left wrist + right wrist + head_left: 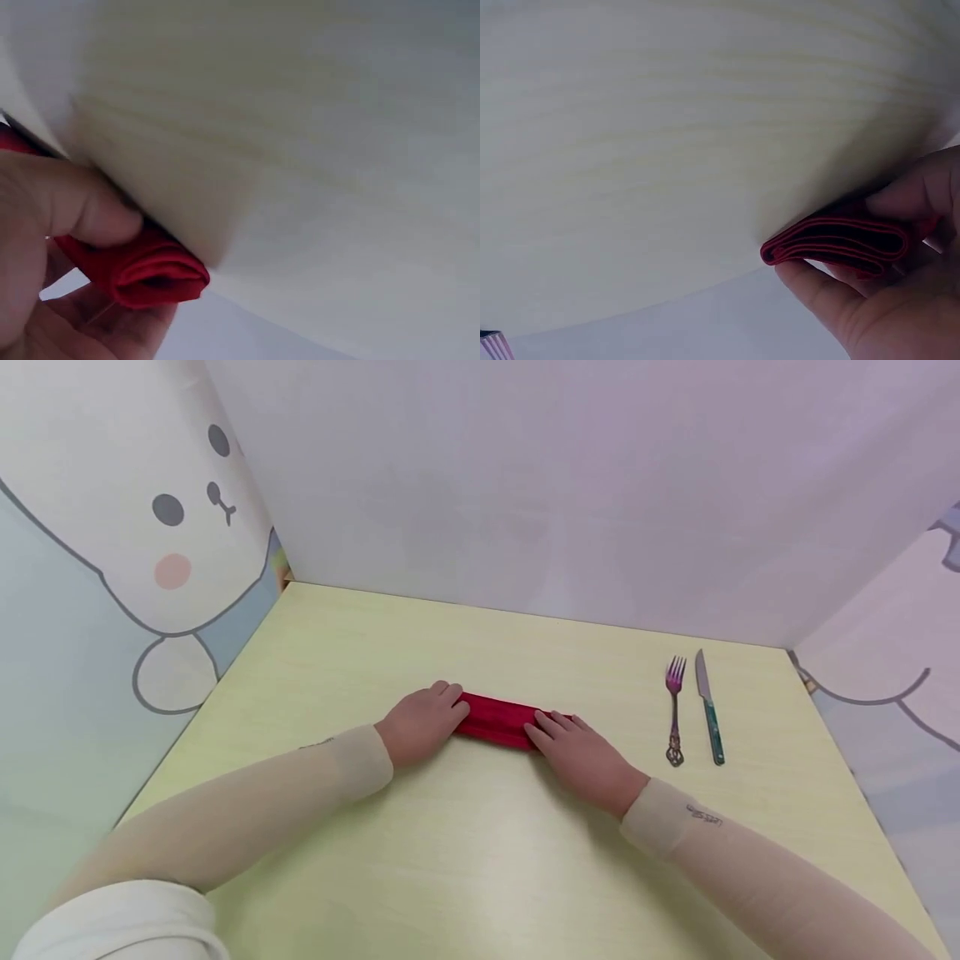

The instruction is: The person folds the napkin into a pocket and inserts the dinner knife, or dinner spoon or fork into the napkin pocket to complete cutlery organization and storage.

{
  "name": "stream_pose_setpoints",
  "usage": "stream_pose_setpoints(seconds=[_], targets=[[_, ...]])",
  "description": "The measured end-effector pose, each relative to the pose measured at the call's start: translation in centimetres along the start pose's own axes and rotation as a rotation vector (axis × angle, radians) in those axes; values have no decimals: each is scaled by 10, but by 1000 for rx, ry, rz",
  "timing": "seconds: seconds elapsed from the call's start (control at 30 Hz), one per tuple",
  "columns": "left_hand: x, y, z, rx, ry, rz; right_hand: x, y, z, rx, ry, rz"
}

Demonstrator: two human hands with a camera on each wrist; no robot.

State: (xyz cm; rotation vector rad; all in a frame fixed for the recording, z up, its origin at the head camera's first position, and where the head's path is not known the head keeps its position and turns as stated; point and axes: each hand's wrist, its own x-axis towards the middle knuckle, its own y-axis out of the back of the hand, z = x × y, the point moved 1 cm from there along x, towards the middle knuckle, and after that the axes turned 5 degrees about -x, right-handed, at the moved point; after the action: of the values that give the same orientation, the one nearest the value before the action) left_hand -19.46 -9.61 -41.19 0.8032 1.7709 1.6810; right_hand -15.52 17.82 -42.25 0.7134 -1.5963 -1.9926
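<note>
A red cloth [495,721], folded into a narrow layered strip, lies on the pale yellow table between both hands. My left hand [422,723] grips its left end; in the left wrist view the thumb and fingers close around the rolled end of the cloth [154,270]. At the other end my right hand [588,760] holds the strip. The right wrist view shows the stacked layers of the cloth [840,244] between thumb and fingers.
Right of the hands lie a fork [674,710] with an ornate handle and a knife [709,710] with a green handle, side by side. A plain pale wall [525,502] rises behind the table [465,852]. Printed curtains with cartoon figures flank both sides.
</note>
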Motion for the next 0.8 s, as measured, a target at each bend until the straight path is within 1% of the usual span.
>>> stream_pose_setpoints(seconds=[0.1,0.2,0.27,0.33,0.43,0.5,0.57,0.63,0.73,0.8], targets=[[-3,4,-4,-86,52,-12,-3,1,3,48,-8,-3],[-4,10,-7,-191,125,-34,-6,3,6,133,-45,2],[-5,15,-8,-234,160,-45,-9,5,7,188,-72,15],[-6,19,-10,-267,175,-53,-12,7,9,246,-102,31],[-8,23,-13,-306,166,-50,-15,9,13,329,-129,63],[-10,27,-16,-366,172,-43,-16,11,17,405,-159,80],[-11,30,-20,-456,187,-36,-17,13,22,508,-204,88],[-10,33,-25,-576,208,-44,-17,15,29,622,-264,86],[-9,33,-34,-771,248,-80,-16,15,39,781,-355,60],[-8,31,-40,-878,281,-114,-15,13,45,859,-403,41]])
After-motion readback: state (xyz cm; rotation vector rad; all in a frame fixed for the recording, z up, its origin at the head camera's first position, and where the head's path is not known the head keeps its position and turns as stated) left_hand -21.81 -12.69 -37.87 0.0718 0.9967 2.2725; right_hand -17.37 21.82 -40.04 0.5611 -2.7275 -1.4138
